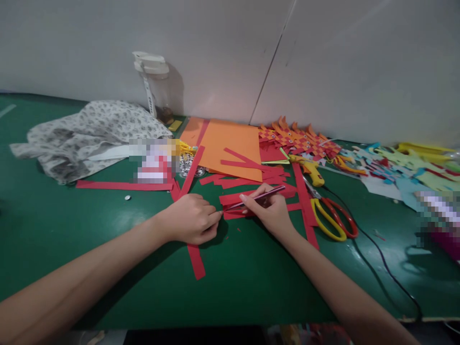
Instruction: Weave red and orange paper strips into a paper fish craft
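Observation:
My right hand (271, 211) holds a slim dark red pen or pencil (269, 192) low over the table. Its tip points left at a red paper piece (235, 215). Just left of that tip is my left hand (196, 219), its fingers curled together and thumb and forefinger meeting at the paper's left end. Whatever sits in that pinch is too small to make out. Beneath the left hand a long red paper strip (196, 262) sticks out toward me. More red strips (247, 180) lie in a loose pile just beyond the right hand.
Scissors with yellow and red handles (328, 220) and a yellow glue gun (312, 170) with a black cord lie at right. Behind are orange sheets (233, 139) and woven paper fish (298, 136). Patterned cloth (97, 129) and a clear bottle (154, 86) stand left; coloured scraps (391, 167) spread far right.

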A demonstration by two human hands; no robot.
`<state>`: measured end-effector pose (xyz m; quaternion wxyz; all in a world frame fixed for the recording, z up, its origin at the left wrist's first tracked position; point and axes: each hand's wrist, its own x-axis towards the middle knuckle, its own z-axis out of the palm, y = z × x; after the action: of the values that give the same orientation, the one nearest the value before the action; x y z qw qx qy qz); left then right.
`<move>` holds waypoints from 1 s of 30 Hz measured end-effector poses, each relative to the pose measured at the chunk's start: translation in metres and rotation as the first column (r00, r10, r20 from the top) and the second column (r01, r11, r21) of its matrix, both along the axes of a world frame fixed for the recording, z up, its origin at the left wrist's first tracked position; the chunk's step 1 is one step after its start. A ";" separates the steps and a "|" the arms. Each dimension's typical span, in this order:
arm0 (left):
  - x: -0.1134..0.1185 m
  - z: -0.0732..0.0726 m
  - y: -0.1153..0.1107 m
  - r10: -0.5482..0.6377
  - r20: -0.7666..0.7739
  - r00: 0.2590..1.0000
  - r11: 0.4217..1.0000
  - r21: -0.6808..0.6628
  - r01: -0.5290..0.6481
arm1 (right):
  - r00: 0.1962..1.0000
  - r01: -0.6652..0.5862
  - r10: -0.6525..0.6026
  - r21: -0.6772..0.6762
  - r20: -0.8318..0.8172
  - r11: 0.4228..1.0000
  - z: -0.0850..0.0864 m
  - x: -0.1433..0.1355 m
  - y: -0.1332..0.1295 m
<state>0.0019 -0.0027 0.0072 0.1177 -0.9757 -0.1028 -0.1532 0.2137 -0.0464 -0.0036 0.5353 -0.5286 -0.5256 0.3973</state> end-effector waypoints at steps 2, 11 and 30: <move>0.000 0.000 0.000 0.000 0.000 1.000 1.000 -0.002 0.000 | 1.000 0.003 -0.003 0.005 0.009 1.000 0.000 -0.001 0.000; 0.000 0.002 0.000 0.000 0.006 1.000 1.000 -0.001 0.000 | 0.997 0.063 -0.064 0.033 0.037 0.997 -0.002 0.001 -0.001; -0.002 -0.001 0.000 -0.003 0.007 1.000 1.000 0.005 0.003 | 0.999 0.041 -0.041 0.017 0.005 0.999 0.000 0.000 -0.002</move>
<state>-0.0004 -0.0024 0.0067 0.1195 -0.9751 -0.1017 -0.1571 0.2136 -0.0482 -0.0033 0.5463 -0.5358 -0.5194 0.3803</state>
